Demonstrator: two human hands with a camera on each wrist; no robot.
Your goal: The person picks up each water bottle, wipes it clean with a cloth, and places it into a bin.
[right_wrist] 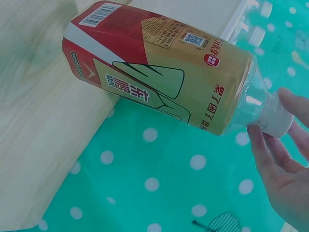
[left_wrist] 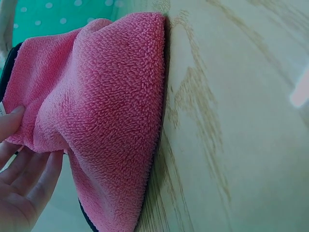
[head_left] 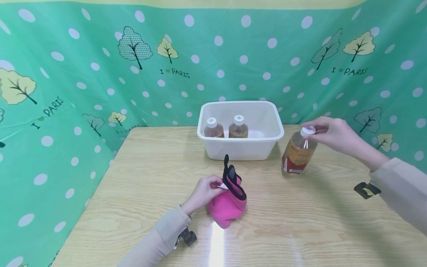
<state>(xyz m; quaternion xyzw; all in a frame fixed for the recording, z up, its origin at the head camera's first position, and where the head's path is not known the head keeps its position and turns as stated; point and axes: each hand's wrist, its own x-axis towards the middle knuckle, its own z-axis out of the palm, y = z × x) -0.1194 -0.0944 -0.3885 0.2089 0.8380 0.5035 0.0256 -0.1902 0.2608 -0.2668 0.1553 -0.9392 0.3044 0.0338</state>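
My left hand [head_left: 206,191] pinches the edge of a pink cloth [head_left: 228,207] with black trim, its thumb on one side and fingers behind. The cloth bunches upright over the table; the left wrist view shows its fluffy pile [left_wrist: 111,92] close. By its white cap, my right hand [head_left: 333,135] grips a bottle [head_left: 297,154] of amber drink, tilted, to the right of the white bin. In the right wrist view thumb and fingers surround the cap [right_wrist: 277,116], and the red and gold label [right_wrist: 159,67] faces the camera.
A white plastic bin [head_left: 238,149] stands at the back of the wooden table [head_left: 150,185]. Two capped bottles, one at left [head_left: 213,129] and one near the middle [head_left: 238,128], stand inside it. Green dotted fabric [head_left: 207,44] hangs behind and at the left.
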